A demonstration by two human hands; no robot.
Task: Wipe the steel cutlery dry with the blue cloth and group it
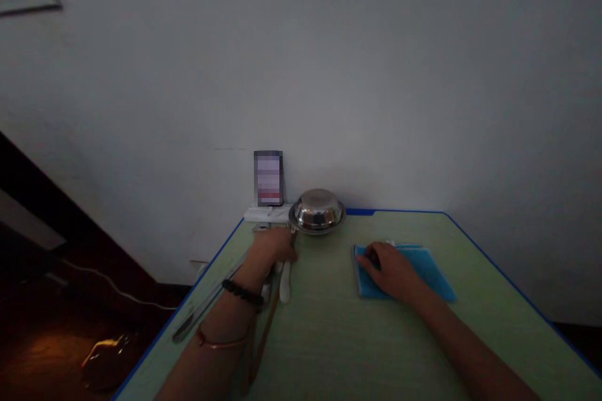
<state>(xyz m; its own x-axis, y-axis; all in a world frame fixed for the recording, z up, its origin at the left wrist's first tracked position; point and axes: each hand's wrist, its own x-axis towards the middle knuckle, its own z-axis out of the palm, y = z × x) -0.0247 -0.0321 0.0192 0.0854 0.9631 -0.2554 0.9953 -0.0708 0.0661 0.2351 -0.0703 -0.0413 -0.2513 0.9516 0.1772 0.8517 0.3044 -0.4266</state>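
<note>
Resting on the flat blue item (435, 276), your right hand (394, 270) has its grip apart; your left hand (277, 244), at the utensils (285, 287), hides its grip.

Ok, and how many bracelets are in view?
2: a dark beaded bracelet on the left wrist, a thin copper-coloured bracelet farther up that forearm. The right arm shows none.

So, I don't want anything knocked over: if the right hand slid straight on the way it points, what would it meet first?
Probably the near right rim of the metal bowl, past a bare stretch of table; the right hand's height and exact line are hard to judge.
</note>
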